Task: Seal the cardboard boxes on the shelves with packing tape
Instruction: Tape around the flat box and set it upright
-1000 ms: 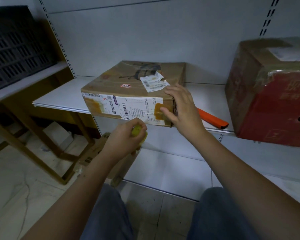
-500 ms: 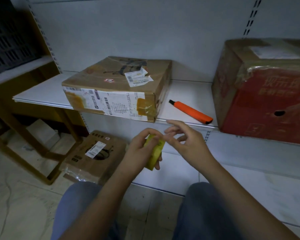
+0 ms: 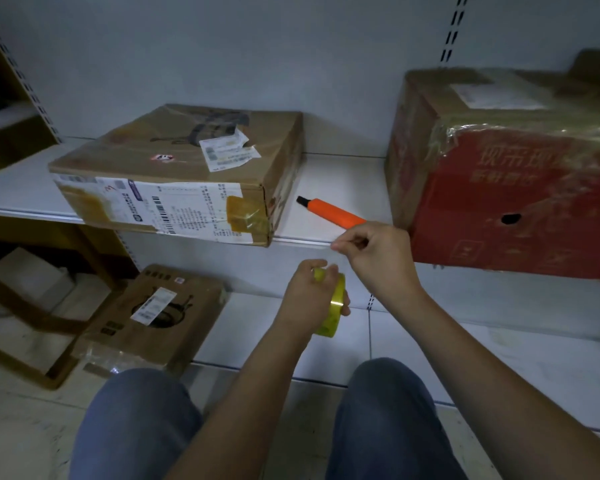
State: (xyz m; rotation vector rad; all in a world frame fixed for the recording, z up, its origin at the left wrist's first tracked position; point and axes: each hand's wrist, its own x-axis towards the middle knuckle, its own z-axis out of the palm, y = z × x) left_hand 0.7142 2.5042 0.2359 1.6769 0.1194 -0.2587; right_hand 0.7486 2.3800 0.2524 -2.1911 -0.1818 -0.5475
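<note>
Far left on the floor, below the shelf (image 3: 343,174): a small brown carton (image 3: 153,320) with a white label, lying flat beside a wooden frame.

Above it, at the shelf's left front edge: a flat cardboard box (image 3: 174,174), its near face overhanging the lip a little, shipping label across the front, yellowish tape patches already at both front corners.

Just right of that box, near the front edge: an orange box cutter (image 3: 336,213), lying flat and untouched, its right end hidden behind the right hand.

Below and in front of the shelf lip, held in mid-air: left hand (image 3: 309,299) curled round a roll of yellow packing tape (image 3: 335,308), thumb and fingers gripping the roll's rim.

Slightly up and right: right hand (image 3: 378,258), thumb and forefinger pinched together near the shelf edge, apparently on the tape's free end, though the clear strip itself is too thin to make out.

At the shelf's right end: a big red-and-brown carton (image 3: 506,174), film-wrapped along its top edge.

Step in hand, seemingly: drawing out a fresh length of tape. Next move likely calls for pulling the strip taut, laying it over an unsealed seam, pressing flat, then cutting with the orange tool.
</note>
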